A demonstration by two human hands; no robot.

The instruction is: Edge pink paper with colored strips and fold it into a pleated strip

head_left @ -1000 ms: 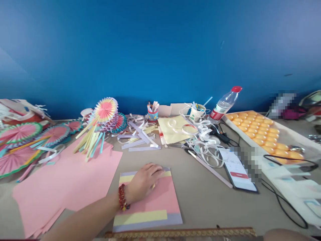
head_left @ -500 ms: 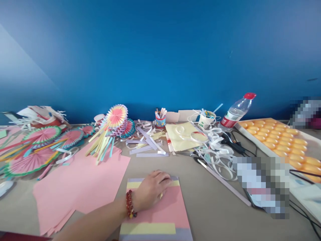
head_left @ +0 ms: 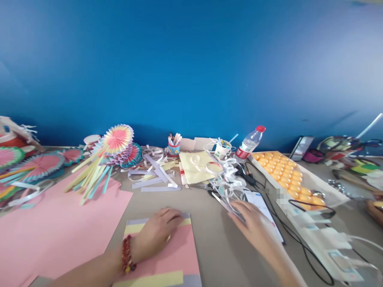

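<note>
My left hand [head_left: 158,231], with a beaded bracelet at the wrist, lies flat on a pink sheet of paper [head_left: 182,249]. Yellow and lilac bands cross that sheet near its far and near edges. Over the table to the right, my right hand [head_left: 251,223] is slightly blurred, its thumb and fingers apart. Its fingertips are at a lilac paper strip [head_left: 228,206] beside a heap of curled white strips [head_left: 231,187]. Whether they touch the strip I cannot tell. A phone [head_left: 266,209] lies partly behind this hand.
Large pink sheets [head_left: 72,227] and folded paper rosettes [head_left: 116,139] cover the left. At the back stand a pen cup [head_left: 174,149] and a bottle [head_left: 248,145]. On the right are a tray of yellow balls [head_left: 281,171], a power strip [head_left: 326,239] and cables. Another person's hand [head_left: 375,209] shows at the right edge.
My right hand has come into view and reached to the strips. The view has turned right, so things sit further left. My left hand stays on the banded sheet.
</note>
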